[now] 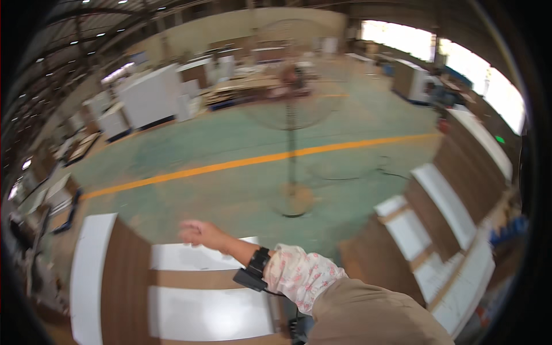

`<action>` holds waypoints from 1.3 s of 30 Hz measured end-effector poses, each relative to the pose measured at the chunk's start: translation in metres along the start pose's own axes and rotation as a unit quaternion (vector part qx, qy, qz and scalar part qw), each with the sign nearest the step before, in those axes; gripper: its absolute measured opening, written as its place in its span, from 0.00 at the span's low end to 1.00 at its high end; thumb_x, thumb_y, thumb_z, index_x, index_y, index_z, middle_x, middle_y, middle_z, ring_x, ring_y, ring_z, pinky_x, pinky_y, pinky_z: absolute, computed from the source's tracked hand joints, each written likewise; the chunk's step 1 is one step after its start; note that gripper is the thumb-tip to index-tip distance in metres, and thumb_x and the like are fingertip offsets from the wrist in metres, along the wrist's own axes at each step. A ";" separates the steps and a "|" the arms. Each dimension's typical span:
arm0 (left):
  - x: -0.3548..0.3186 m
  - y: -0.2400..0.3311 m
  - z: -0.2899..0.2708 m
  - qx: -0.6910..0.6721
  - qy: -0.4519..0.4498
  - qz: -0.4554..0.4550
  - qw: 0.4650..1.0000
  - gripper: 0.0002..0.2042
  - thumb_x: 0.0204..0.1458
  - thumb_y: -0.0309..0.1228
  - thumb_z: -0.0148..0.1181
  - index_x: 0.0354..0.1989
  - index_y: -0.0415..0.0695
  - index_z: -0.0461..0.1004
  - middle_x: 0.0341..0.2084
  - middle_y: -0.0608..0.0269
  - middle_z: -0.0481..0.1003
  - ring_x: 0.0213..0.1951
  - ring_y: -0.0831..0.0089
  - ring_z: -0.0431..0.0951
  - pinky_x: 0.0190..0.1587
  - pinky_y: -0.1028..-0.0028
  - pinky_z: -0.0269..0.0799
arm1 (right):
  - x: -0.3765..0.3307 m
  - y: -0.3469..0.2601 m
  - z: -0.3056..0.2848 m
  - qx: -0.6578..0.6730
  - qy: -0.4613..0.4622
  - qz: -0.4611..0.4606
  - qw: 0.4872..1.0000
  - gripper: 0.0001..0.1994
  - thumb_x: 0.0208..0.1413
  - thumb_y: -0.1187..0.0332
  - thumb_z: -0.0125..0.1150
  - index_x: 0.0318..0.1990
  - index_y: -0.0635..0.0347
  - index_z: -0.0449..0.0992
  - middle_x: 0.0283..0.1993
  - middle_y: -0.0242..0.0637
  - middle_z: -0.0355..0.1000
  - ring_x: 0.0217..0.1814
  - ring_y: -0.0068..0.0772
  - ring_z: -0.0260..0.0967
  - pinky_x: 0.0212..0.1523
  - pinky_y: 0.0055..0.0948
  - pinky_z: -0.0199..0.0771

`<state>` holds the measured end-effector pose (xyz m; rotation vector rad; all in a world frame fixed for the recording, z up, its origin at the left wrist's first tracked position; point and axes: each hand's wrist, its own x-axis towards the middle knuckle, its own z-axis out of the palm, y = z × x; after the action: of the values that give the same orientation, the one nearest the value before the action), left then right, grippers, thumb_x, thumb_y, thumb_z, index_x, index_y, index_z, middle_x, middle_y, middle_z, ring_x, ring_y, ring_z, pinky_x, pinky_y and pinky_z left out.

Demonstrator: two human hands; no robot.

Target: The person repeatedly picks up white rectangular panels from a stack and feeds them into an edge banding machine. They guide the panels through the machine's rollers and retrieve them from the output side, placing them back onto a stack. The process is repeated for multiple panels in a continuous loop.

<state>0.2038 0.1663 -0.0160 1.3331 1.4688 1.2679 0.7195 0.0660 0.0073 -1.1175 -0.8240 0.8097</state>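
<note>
My right hand [201, 234] reaches across to the left, its arm coming in from the lower right. Its fingers are blurred but look loosely apart, and nothing shows in them. Around the wrist is a black strap [259, 261] with a small dark box attached. Beneath and beside the hand lie white panels [210, 313] with a brown band between them. Left of these stands a stack of brown-edged boards [92, 279] with a white top. The hand appears above the far white panel [201, 257]; contact cannot be made out. My left hand is out of view.
A pedestal fan [291, 149] stands ahead on the green floor [230, 201], its cable trailing right. A yellow line [259, 160] crosses the floor. More stacked boards [468, 167] rise at the right. White panel stacks [152, 98] stand at the back left.
</note>
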 end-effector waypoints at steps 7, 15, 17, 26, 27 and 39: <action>-0.216 0.036 0.065 -0.114 -0.348 -0.179 0.913 0.23 0.56 0.34 0.46 0.57 0.35 0.55 0.53 0.43 0.59 0.52 0.53 0.65 0.52 0.60 0.66 | -0.450 0.004 -0.102 0.058 0.399 0.173 0.899 0.11 0.59 0.60 0.46 0.38 0.57 0.70 0.25 0.22 0.62 0.26 0.14 0.60 0.24 0.17 0.61; -0.352 0.085 0.153 -0.054 -0.681 -0.134 0.718 0.20 0.53 0.31 0.52 0.53 0.37 0.61 0.44 0.53 0.69 0.47 0.63 0.70 0.48 0.67 0.68 | -0.794 -0.034 -0.150 0.170 0.793 -0.006 0.584 0.12 0.57 0.64 0.48 0.42 0.64 0.67 0.39 0.45 0.69 0.39 0.42 0.70 0.37 0.37 0.75; -0.409 0.120 0.173 -0.059 -0.721 -0.126 0.679 0.19 0.53 0.31 0.52 0.52 0.37 0.62 0.41 0.56 0.70 0.44 0.66 0.71 0.46 0.69 0.69 | -0.850 -0.065 -0.167 0.159 0.822 -0.056 0.544 0.12 0.57 0.64 0.48 0.42 0.65 0.66 0.38 0.44 0.69 0.36 0.40 0.70 0.34 0.36 0.75; -0.668 0.200 0.392 -0.114 -0.915 -0.133 0.363 0.13 0.52 0.35 0.52 0.41 0.41 0.66 0.28 0.62 0.70 0.31 0.70 0.72 0.28 0.72 0.69 | -1.000 -0.312 -0.293 -0.221 0.876 -0.198 0.380 0.21 0.52 0.61 0.54 0.48 0.67 0.65 0.40 0.44 0.70 0.39 0.34 0.69 0.37 0.29 0.70; -0.695 0.222 0.406 -0.129 -0.923 -0.119 0.343 0.12 0.52 0.35 0.52 0.41 0.42 0.66 0.27 0.64 0.71 0.30 0.70 0.73 0.28 0.70 0.71 | -1.004 -0.324 -0.313 -0.279 0.881 -0.177 0.338 0.22 0.51 0.61 0.55 0.49 0.68 0.65 0.42 0.46 0.69 0.42 0.37 0.68 0.41 0.31 0.69; -0.980 0.379 0.612 -0.086 -0.874 0.086 0.471 0.23 0.50 0.42 0.53 0.51 0.43 0.60 0.41 0.56 0.68 0.36 0.66 0.72 0.31 0.68 0.69 | -1.002 -0.368 -0.336 -0.477 0.824 0.074 0.295 0.29 0.46 0.57 0.58 0.52 0.70 0.65 0.58 0.55 0.56 0.61 0.49 0.53 0.59 0.35 0.55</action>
<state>1.0315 -0.7087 0.1476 1.5628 -0.3397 -0.3145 0.5977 -1.0391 0.1353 -2.1998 0.8945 -1.1746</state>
